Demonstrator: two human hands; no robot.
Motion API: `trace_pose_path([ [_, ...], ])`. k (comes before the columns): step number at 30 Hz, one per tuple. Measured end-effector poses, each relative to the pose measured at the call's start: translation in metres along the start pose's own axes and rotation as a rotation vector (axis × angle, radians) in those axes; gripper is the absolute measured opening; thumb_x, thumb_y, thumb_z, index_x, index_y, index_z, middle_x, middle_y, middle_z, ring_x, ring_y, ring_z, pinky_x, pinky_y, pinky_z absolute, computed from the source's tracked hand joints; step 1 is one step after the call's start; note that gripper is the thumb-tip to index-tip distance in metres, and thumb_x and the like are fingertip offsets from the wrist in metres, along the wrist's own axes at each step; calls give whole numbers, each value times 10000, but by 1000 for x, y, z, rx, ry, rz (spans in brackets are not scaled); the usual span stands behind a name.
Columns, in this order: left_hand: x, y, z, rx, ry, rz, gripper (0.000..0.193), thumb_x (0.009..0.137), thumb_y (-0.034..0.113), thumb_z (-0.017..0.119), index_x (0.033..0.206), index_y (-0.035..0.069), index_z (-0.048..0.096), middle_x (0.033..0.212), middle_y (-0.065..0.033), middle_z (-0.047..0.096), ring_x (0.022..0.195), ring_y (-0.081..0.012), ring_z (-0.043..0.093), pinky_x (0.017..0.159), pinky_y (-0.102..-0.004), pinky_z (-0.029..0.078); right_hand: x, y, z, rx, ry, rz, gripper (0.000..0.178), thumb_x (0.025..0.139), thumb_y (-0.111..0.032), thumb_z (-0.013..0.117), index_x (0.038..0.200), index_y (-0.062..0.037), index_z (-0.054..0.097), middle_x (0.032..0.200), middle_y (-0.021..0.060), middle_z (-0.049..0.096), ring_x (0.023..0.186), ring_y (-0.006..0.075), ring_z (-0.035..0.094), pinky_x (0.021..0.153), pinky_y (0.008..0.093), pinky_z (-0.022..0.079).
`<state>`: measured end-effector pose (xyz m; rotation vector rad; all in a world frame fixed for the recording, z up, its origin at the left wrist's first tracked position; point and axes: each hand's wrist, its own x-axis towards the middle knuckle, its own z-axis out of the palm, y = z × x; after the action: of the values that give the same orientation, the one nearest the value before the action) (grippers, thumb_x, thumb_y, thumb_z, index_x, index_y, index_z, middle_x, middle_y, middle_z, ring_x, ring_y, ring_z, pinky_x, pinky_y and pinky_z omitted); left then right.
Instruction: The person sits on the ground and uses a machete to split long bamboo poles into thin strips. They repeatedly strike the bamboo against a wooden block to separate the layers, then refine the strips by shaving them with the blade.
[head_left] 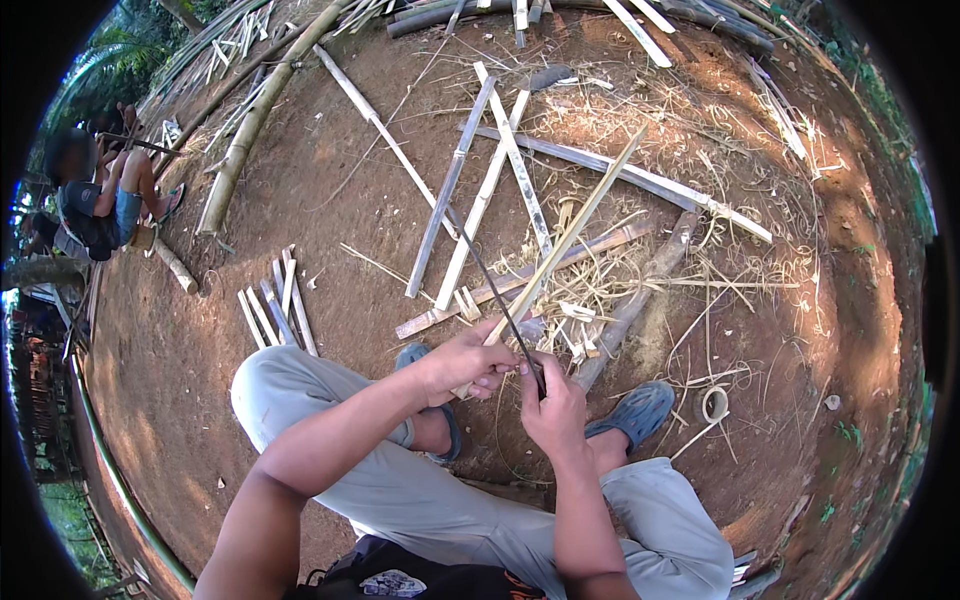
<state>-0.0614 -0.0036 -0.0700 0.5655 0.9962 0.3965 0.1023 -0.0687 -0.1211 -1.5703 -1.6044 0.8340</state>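
My left hand (465, 366) is closed around the lower part of a long pale bamboo strip (578, 226), which slants away up to the right. My right hand (553, 405) grips the dark handle of a knife (492, 278). Its long, narrow dark blade points away to the upper left and crosses the strip just beyond my fingers. The two hands are close together in front of my knees, with the right thumb near the left fingers. Curly bamboo shavings (610, 290) lie heaped on the ground beyond them.
Several split bamboo strips (470, 230) lie crossed ahead. A thick bamboo pole (655, 280) rests beyond my right shoe (640, 412). Shorter strips (283, 305) lie by my left knee, and a bamboo ring (714, 403) at the right. Another person (100, 200) sits at the far left.
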Motion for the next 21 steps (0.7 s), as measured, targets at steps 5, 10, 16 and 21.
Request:
trace_pose_path([
  [5, -1, -15, 3, -41, 108, -226, 145, 925, 109, 524, 1047, 89, 446, 773, -22, 469, 494, -76, 368, 434, -243, 305, 0, 14, -3, -147, -36, 4, 147, 905, -161, 670, 927, -45, 582, 598, 127, 603, 535, 331, 630, 496, 406, 461],
  [10, -2, -36, 1, -78, 15, -249, 209, 927, 76, 534, 1124, 97, 467, 770, -16, 465, 504, -75, 375, 433, -245, 288, -8, 29, 4, -162, -34, 1, 153, 853, -145, 709, 888, -53, 591, 565, 101, 577, 510, 301, 616, 489, 406, 451],
  [16, -19, -33, 4, -138, 32, -238, 217, 922, 86, 541, 1134, 63, 501, 712, -1, 456, 511, -102, 396, 452, -275, 336, -8, 11, -9, -173, -134, -69, 213, 773, -77, 714, 932, -65, 573, 700, 112, 642, 612, 325, 652, 546, 417, 505],
  [21, -20, -41, 8, 76, 184, -255, 47, 933, 96, 550, 905, 78, 583, 645, 8, 409, 509, -80, 359, 428, -260, 271, -7, 3, -9, -163, -174, -209, 245, 713, -14, 711, 914, -41, 574, 742, 150, 628, 657, 369, 633, 584, 437, 489],
])
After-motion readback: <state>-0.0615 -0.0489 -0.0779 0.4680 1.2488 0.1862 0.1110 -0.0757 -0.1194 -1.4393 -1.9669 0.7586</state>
